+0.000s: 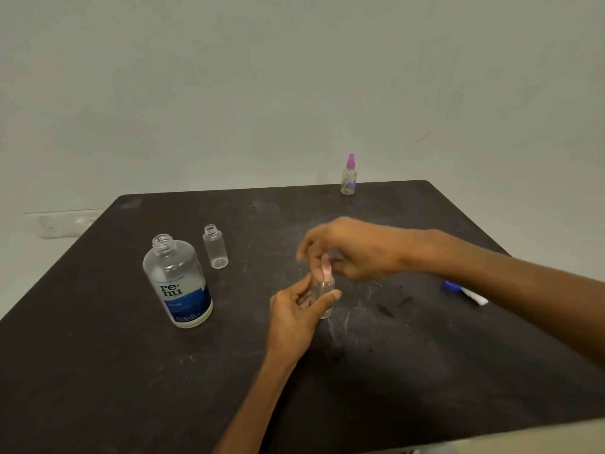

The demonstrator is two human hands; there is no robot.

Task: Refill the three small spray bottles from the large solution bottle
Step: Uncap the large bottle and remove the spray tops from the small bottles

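The large clear solution bottle (178, 280) with a blue label stands uncapped at the table's left. Just right of it stands a small clear bottle (215, 246), open-topped and without a spray head. My left hand (296, 311) grips another small clear bottle (324, 298) near the middle of the table. My right hand (348, 247) pinches that bottle's pink spray top (326, 269) from above. A third small bottle with a purple spray top (349, 175) stands at the far edge, apart from both hands.
The dark table (163, 371) is scuffed with pale marks. A blue spray head with a white tube (465, 290) lies on the right, partly behind my right forearm. A pale wall rises behind the far edge. A light strip shows at the bottom right corner.
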